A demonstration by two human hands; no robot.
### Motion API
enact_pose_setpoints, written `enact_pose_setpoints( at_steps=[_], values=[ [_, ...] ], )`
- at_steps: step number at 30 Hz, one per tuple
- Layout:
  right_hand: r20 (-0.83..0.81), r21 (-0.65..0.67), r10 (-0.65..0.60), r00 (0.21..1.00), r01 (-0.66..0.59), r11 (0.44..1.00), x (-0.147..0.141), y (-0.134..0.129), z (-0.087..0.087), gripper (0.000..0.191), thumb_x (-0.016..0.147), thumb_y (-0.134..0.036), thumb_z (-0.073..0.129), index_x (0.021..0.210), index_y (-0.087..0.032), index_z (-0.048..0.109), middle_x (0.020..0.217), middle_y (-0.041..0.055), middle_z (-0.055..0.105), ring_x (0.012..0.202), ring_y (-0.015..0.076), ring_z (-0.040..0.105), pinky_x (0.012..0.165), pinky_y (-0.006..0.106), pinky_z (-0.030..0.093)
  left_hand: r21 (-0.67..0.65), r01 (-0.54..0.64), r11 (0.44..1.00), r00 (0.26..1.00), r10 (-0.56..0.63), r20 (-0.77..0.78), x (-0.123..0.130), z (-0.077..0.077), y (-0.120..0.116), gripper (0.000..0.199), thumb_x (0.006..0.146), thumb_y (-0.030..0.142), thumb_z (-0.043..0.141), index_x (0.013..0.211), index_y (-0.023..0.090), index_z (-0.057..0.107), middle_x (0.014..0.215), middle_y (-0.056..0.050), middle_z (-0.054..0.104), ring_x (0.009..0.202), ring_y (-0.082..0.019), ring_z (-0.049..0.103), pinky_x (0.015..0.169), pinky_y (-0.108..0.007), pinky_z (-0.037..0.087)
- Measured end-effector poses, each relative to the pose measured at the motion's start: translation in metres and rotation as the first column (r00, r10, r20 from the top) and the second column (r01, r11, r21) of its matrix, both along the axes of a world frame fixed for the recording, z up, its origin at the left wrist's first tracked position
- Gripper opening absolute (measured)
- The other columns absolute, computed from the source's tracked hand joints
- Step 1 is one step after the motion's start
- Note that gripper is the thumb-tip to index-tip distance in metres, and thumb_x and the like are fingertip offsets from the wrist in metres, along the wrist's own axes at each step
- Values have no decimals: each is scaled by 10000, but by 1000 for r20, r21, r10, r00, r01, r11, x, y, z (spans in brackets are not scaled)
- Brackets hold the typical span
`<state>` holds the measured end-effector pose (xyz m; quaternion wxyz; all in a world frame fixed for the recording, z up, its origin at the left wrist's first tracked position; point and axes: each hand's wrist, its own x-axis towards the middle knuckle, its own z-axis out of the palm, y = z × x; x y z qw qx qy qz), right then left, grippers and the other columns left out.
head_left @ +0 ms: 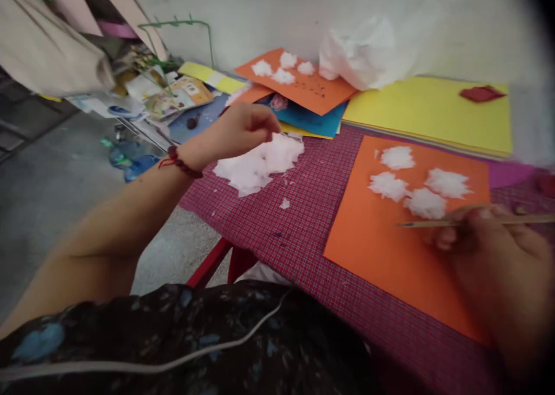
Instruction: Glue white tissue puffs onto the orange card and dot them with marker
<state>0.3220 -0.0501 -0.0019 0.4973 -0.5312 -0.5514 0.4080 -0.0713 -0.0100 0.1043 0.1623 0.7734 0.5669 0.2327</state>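
My right hand (pixel 489 256) grips a thin, pencil-like wooden stick (pixel 511 218), its narrow grey tip pointing left over an orange sheet (pixel 381 256). Several fluffy white tufts (pixel 425 203) sit on the upper part of that sheet, just beyond my fingers. My left hand (pixel 247 128), with a dark red bead bracelet at the wrist, is raised over a flat, ragged white piece (pixel 260 166) on the table. Its fingers are curled together; whatever may be between them is hidden. Small white scraps (pixel 285 203) lie beside the ragged piece.
A checked red cloth (pixel 303 227) covers the table. Another orange sheet (pixel 312 88) with white tufts lies at the back over blue paper, near a white plastic bag (pixel 364 54). Yellow sheets (pixel 433 111) carry a red folded piece (pixel 482 93). Booklets (pixel 177 97) lie back left.
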Motion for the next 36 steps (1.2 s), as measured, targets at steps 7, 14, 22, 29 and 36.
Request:
enact_pose_setpoints(
  at_steps=[7, 14, 22, 29, 36],
  values=[
    [18, -109, 8, 1000, -6, 994, -2, -7, -2, 242, 847, -511, 674, 760, -293, 729, 802, 128, 641, 661, 145, 626, 666, 433, 464, -66, -102, 993, 995, 102, -1, -55, -43, -92, 159, 874, 270, 614, 942, 155, 700, 772, -27, 689, 672, -128, 598, 633, -256, 468],
    [122, -83, -22, 992, 32, 996, -6, -8, -2, 292, 891, -489, 636, 704, -277, 708, 777, 119, 641, 642, 158, 612, 647, 397, 472, 101, -121, 987, 877, 154, -455, -32, -90, -124, 194, 964, 255, 521, 978, 138, 675, 959, -114, 698, 943, -237, 646, 875, -382, 535],
    [101, -49, -16, 995, 21, 999, -2, -5, -10, 262, 900, -460, 651, 742, -255, 696, 732, 80, 656, 627, 192, 615, 591, 361, 475, 166, -219, 962, 967, 236, -95, -33, -84, -116, 162, 918, 228, 551, 806, 165, 649, 813, -50, 658, 745, -148, 595, 695, -288, 487],
    [30, -58, 3, 1000, -1, 998, -4, -1, -10, 291, 877, -477, 666, 789, -201, 688, 697, 45, 662, 576, 162, 604, 539, 302, 465, -206, -233, 950, 833, 304, 461, -18, -41, -90, 148, 745, 264, 722, 767, 173, 607, 715, 11, 615, 629, -92, 539, 586, -235, 433],
    [-137, -18, 68, 988, -71, 997, -3, 2, -10, 218, 928, -405, 636, 863, -204, 690, 664, 27, 664, 534, 132, 589, 551, 294, 459, -234, 60, 970, 833, 81, 547, 61, -23, -31, 144, 717, 191, 721, 770, 190, 587, 685, 17, 608, 593, -78, 510, 520, -205, 379]
  ],
)
